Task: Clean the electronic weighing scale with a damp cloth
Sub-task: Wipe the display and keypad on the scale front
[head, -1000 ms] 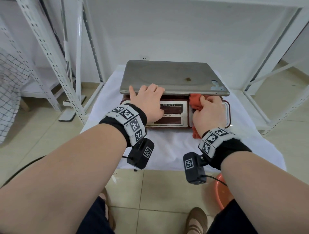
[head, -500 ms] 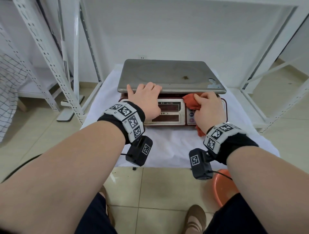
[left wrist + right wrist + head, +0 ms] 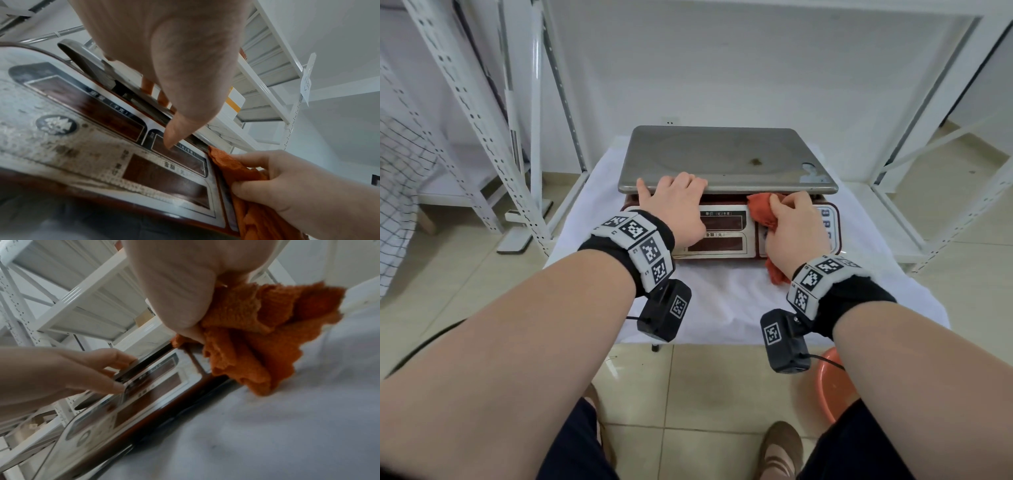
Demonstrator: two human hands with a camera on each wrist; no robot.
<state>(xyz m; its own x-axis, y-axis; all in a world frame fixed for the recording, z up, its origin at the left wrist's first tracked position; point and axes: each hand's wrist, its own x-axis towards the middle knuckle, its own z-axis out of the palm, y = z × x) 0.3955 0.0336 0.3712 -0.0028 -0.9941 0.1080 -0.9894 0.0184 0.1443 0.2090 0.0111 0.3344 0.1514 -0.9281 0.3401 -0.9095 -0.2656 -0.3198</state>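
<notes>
The electronic scale stands on the table, with a steel platter (image 3: 726, 157) above a red and white display panel (image 3: 722, 236). My left hand (image 3: 678, 202) holds the platter's front left edge, fingers on top and thumb (image 3: 174, 133) down by the panel. My right hand (image 3: 794, 222) grips a crumpled orange cloth (image 3: 762, 209) and presses it on the panel's right part, beside the displays. In the right wrist view the cloth (image 3: 257, 337) bunches under the palm and hangs over the panel's front edge. A brown spot (image 3: 757, 161) marks the platter.
The scale sits on a small table under a white sheet (image 3: 722, 301). White metal racks stand close on the left (image 3: 482, 137) and right (image 3: 928, 137). An orange basin (image 3: 832, 380) is on the tiled floor by my right leg.
My right hand has slid the cloth a little to the left along the panel, towards the displays. My left hand has stayed on the platter's edge.
</notes>
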